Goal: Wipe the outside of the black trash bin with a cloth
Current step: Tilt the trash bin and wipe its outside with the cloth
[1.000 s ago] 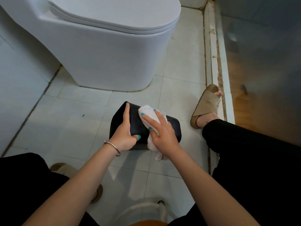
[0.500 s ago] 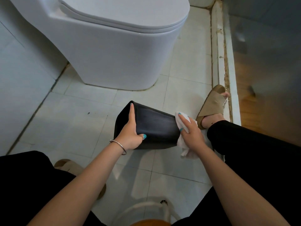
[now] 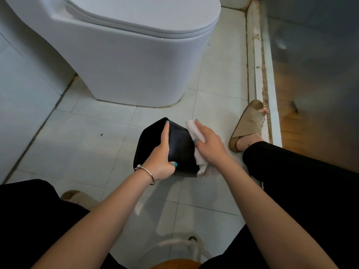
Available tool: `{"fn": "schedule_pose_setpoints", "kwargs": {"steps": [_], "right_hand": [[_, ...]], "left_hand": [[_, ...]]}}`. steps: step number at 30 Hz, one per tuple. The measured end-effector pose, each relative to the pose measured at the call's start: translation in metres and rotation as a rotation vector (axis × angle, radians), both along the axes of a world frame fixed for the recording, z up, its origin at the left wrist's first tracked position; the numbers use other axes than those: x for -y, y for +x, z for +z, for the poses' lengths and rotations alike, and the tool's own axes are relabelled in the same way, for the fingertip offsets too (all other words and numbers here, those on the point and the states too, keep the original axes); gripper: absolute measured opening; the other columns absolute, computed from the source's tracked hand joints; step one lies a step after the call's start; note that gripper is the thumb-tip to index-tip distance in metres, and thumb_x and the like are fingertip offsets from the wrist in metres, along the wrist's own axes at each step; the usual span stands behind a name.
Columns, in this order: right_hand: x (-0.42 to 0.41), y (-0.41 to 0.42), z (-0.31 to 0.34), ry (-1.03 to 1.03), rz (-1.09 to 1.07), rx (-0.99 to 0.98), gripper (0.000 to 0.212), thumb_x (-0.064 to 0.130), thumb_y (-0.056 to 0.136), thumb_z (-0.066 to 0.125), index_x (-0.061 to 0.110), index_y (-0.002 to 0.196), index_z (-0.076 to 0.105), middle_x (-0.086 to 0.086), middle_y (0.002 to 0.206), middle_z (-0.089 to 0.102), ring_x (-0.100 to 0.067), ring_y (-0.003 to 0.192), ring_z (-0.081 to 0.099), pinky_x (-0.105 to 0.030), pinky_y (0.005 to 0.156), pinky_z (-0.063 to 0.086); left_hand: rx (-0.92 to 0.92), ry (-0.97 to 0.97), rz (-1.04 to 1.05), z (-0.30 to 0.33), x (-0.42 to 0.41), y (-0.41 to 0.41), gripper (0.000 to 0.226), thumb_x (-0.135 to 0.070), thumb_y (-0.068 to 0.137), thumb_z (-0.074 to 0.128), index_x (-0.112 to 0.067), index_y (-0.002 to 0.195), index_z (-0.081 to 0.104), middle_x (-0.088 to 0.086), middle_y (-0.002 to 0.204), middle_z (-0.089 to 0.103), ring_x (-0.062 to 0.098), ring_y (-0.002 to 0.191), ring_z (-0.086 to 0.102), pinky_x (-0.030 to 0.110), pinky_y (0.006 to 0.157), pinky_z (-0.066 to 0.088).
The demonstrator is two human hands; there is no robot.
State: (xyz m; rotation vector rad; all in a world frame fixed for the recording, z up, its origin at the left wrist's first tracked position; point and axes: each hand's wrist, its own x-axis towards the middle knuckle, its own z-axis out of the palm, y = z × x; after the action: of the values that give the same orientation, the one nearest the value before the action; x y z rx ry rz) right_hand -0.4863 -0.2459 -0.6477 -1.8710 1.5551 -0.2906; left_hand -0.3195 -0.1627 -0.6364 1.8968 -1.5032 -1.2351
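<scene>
You have one white toilet (image 3: 136, 55) ahead of you, lid down, standing on the pale tiled floor (image 3: 77, 136). Below it, near the middle of your view, is one black trash bin (image 3: 180, 148), tipped on its side on the tiles between your knees and the toilet base; its opening is turned away from you, so you cannot tell what, if anything, is inside. Two beige sandals are in view: one on your right foot (image 3: 246, 127) just right of the bin, beside the raised white threshold (image 3: 260, 74), the other (image 3: 77, 197) half hidden under your left knee.

Your left hand (image 3: 161, 158) is clamped around the near left corner of the bin, index finger stretched along its edge and thumb pressed on the dark side panel. One silver bangle (image 3: 145, 171) sits on that wrist. Your right hand (image 3: 209, 144) is closed on one white cloth (image 3: 196, 136), pressing it flat against the bin's right side, with a loose end hanging at the lower corner.
</scene>
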Motion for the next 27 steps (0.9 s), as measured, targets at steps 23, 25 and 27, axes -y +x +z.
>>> {"fn": "schedule_pose_setpoints", "kwargs": {"steps": [23,25,27], "right_hand": [[0.0,0.008,-0.013,-0.019,0.008,0.0,0.064,0.016,0.094,0.048,0.038,0.149,0.026,0.001,0.152,0.036,-0.025,0.132,0.041,-0.034,0.101,0.034],[0.003,-0.005,-0.022,0.0,-0.042,-0.001,0.065,0.015,0.093,0.049,0.038,0.15,0.027,0.001,0.151,0.037,-0.024,0.132,0.041,-0.033,0.101,0.034],[0.005,-0.019,-0.029,0.013,-0.088,-0.002,0.066,0.014,0.091,0.049,0.035,0.15,0.028,-0.001,0.15,0.039,-0.024,0.134,0.039,-0.033,0.102,0.034]], "left_hand": [[0.023,-0.019,0.13,0.001,0.008,0.009,0.115,0.0,0.076,0.064,-0.039,0.148,-0.018,0.01,0.112,0.055,0.028,0.094,0.061,0.043,0.084,0.053],[0.029,-0.024,0.132,0.0,0.009,0.008,0.115,-0.001,0.076,0.065,-0.041,0.147,-0.017,0.007,0.109,0.054,0.027,0.093,0.061,0.042,0.084,0.054],[0.026,-0.033,0.122,0.001,0.011,0.006,0.115,-0.001,0.076,0.065,-0.041,0.147,-0.017,0.004,0.106,0.051,0.027,0.093,0.061,0.042,0.083,0.054]]}}
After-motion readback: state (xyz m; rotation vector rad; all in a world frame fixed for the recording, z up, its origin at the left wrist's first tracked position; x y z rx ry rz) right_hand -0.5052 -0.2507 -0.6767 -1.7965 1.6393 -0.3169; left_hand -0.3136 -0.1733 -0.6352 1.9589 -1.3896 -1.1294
